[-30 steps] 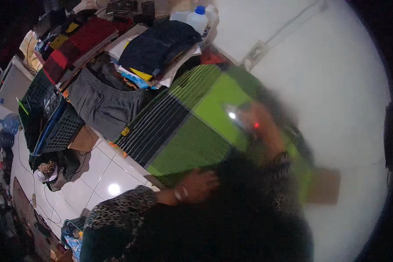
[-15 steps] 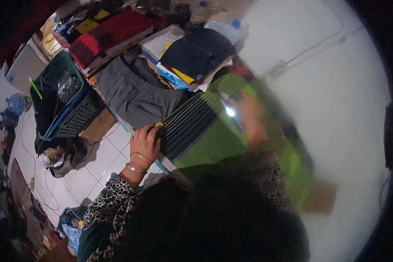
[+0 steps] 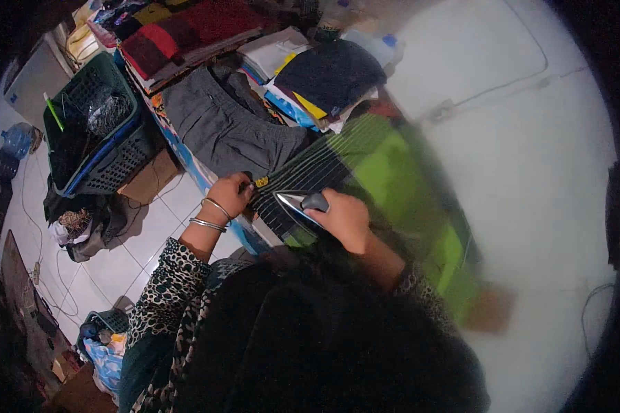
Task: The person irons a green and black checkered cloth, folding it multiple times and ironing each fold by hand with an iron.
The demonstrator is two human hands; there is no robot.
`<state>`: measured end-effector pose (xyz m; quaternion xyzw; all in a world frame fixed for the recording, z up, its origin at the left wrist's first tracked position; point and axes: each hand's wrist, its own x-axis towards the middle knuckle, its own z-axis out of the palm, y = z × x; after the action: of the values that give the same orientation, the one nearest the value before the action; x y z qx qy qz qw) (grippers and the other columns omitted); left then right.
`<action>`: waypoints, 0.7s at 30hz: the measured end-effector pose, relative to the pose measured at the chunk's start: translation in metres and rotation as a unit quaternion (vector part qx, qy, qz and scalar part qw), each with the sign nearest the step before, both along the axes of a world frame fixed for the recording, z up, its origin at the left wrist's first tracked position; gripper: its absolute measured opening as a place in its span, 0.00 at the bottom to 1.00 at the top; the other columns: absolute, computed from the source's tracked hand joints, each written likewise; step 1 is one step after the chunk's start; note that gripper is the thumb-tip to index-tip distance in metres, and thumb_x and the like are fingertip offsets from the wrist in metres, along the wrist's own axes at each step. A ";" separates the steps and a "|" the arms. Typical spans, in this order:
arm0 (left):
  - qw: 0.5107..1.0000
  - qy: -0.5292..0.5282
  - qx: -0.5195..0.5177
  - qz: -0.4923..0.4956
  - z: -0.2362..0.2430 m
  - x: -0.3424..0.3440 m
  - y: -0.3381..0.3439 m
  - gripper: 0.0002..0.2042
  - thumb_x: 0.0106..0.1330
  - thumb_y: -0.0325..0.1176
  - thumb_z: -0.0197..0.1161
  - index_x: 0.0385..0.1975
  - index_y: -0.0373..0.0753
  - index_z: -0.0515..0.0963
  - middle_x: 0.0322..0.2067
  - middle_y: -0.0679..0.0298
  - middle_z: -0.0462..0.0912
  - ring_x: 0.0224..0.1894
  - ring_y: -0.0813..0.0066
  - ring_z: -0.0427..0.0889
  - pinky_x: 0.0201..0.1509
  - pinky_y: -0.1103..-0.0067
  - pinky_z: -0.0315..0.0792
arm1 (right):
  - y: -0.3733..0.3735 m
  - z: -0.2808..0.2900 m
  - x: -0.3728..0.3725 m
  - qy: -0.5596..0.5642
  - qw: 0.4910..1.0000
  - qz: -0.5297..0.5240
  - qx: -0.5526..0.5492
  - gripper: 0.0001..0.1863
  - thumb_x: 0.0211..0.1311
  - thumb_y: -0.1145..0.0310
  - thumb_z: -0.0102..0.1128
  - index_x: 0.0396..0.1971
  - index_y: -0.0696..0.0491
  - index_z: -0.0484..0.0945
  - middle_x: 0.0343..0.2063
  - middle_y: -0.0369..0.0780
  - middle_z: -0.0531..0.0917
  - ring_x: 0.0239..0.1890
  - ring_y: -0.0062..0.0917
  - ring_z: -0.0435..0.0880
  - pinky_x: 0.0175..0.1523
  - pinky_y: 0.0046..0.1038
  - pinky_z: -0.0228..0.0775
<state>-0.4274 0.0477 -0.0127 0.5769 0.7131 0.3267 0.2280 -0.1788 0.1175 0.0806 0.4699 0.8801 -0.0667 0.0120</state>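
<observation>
My right hand (image 3: 344,219) is closed round the dark handle of a silver steam iron (image 3: 295,204), which lies on the dark striped part of a green cloth (image 3: 399,168). My left hand (image 3: 231,196), with silver bangles at the wrist, pinches the cloth's left edge beside a small yellow tag (image 3: 261,182), just left of the iron's tip. Grey shorts (image 3: 224,138) lie beyond that edge. The ironing surface under the cloth shows a patterned blue border (image 3: 244,234). The iron's sole is hidden against the cloth.
Folded clothes (image 3: 331,76) and red checked fabric (image 3: 158,45) are stacked at the back. At left stand green plastic baskets (image 3: 107,165), a cardboard box (image 3: 151,179), a water jug (image 3: 17,141) and cables on white tiles (image 3: 110,282). A white wall (image 3: 530,151) is at right.
The iron and my right hand have moved left and toward me, from the bright green section to the striped edge. My left hand has moved up to the edge by the tag.
</observation>
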 end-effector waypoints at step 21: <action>0.999 0.012 0.040 0.027 -0.011 0.001 0.003 0.11 0.56 0.38 0.60 0.32 0.37 0.77 0.29 0.50 0.80 0.34 0.50 0.79 0.39 0.64 0.72 | -0.065 0.004 0.021 -0.007 0.996 0.076 -0.036 0.24 0.48 0.45 0.61 0.29 0.53 0.76 0.24 0.46 0.81 0.30 0.43 0.81 0.34 0.40 0.71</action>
<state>-0.4266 0.0505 -0.0238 0.5702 0.7175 0.3538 0.1870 -0.1576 0.0525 0.0847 0.4011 0.9104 -0.0936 0.0398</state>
